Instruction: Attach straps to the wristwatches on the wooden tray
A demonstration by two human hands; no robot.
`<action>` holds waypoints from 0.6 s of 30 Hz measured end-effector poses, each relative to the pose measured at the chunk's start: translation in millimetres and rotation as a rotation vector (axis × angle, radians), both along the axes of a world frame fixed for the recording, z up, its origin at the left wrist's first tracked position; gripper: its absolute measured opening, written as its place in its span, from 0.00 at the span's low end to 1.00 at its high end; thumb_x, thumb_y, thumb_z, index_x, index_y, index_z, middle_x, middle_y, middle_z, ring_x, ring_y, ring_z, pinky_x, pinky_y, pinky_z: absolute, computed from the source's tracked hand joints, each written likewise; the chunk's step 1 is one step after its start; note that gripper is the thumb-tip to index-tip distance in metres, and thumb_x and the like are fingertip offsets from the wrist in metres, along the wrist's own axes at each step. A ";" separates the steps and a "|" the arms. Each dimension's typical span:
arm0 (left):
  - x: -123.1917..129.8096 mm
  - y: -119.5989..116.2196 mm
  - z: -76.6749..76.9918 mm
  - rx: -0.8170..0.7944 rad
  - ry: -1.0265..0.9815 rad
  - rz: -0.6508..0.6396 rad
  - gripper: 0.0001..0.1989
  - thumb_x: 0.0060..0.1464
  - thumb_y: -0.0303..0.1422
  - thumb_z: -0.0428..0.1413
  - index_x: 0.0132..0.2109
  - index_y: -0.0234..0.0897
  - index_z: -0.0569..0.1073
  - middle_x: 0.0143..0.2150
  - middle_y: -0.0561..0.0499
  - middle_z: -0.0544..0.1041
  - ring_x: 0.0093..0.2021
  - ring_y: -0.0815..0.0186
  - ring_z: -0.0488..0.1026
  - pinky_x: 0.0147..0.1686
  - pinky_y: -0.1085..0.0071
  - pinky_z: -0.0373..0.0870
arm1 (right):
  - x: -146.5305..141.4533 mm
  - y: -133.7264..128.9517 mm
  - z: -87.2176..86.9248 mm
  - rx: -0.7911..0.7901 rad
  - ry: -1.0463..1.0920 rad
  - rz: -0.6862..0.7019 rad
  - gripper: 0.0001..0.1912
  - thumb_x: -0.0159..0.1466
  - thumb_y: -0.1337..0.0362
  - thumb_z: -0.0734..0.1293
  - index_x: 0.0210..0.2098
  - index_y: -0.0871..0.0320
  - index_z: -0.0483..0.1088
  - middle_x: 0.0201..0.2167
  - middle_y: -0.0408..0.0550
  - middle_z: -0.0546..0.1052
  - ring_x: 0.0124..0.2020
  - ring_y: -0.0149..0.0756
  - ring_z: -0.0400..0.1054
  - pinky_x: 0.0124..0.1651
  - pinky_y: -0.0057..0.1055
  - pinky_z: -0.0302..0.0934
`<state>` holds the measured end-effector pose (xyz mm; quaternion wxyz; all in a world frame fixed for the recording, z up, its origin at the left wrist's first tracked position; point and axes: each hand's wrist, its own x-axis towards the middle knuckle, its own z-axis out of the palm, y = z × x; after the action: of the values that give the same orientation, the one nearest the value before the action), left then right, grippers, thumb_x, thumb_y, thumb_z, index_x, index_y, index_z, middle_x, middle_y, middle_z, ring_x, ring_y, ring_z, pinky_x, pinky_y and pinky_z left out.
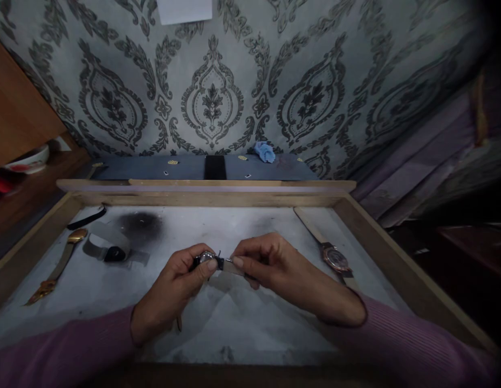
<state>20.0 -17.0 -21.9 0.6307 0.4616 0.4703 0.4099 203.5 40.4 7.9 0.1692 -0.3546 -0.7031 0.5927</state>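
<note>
At nine o'clock a gold watch (77, 235) is lying in the tray (234, 200), at its centre the left hand (163, 288) is pinching a small watch (205, 257), the right hand (288, 269) is gripping a pale strap (231, 267), whose narrow hold could be slipping under uneven thumb pressure, and a larger watch (336, 259) is resting towards three o'clock.

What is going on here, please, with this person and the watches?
A person is holding a small watch in both hands over a wooden-edged tray. The left hand grips it by the face; the right hand pinches what looks like its strap. On the left of the tray lie a gold-coloured watch and a dark strap; on the right lies another watch.
</note>
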 end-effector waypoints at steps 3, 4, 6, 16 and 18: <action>-0.9 -0.2 -0.2 -0.015 0.014 -0.006 0.15 0.56 0.43 0.56 0.32 0.35 0.67 0.19 0.62 0.52 0.19 0.74 0.44 0.17 0.76 0.41 | 0.4 0.1 -0.1 0.014 -0.004 0.011 0.14 0.62 0.64 0.63 0.22 0.62 0.68 0.15 0.38 0.63 0.17 0.22 0.50 0.21 0.23 0.44; -0.9 -0.5 0.0 -0.017 0.017 -0.004 0.15 0.56 0.44 0.56 0.32 0.35 0.67 0.20 0.62 0.53 0.19 0.74 0.44 0.17 0.76 0.41 | 0.4 0.0 0.1 0.017 -0.006 0.009 0.14 0.63 0.64 0.63 0.22 0.62 0.68 0.15 0.38 0.63 0.17 0.23 0.50 0.21 0.23 0.45; -0.6 -1.3 0.4 -0.024 0.016 0.000 0.16 0.55 0.44 0.56 0.32 0.36 0.67 0.20 0.62 0.53 0.19 0.74 0.44 0.17 0.76 0.41 | 0.5 -0.3 0.6 0.019 -0.005 0.005 0.14 0.63 0.63 0.63 0.22 0.62 0.68 0.15 0.38 0.63 0.18 0.23 0.50 0.21 0.23 0.45; -1.5 -0.9 -3.9 -0.099 -0.089 0.000 0.14 0.55 0.43 0.57 0.35 0.36 0.69 0.19 0.62 0.51 0.19 0.75 0.42 0.17 0.76 0.40 | -0.1 0.6 2.3 -0.008 -0.012 0.018 0.13 0.62 0.63 0.64 0.23 0.63 0.68 0.15 0.38 0.62 0.17 0.23 0.50 0.21 0.23 0.44; -1.2 -0.7 -3.3 -0.116 -0.109 0.007 0.14 0.54 0.42 0.58 0.35 0.36 0.69 0.19 0.63 0.51 0.19 0.75 0.42 0.16 0.76 0.39 | 0.2 0.3 2.4 -0.019 -0.016 0.018 0.13 0.62 0.63 0.64 0.23 0.63 0.68 0.14 0.37 0.62 0.17 0.23 0.51 0.21 0.24 0.45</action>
<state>18.8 -17.7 -25.2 0.6794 0.3996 0.4600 0.4088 203.7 40.7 10.4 0.1546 -0.3546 -0.7020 0.5980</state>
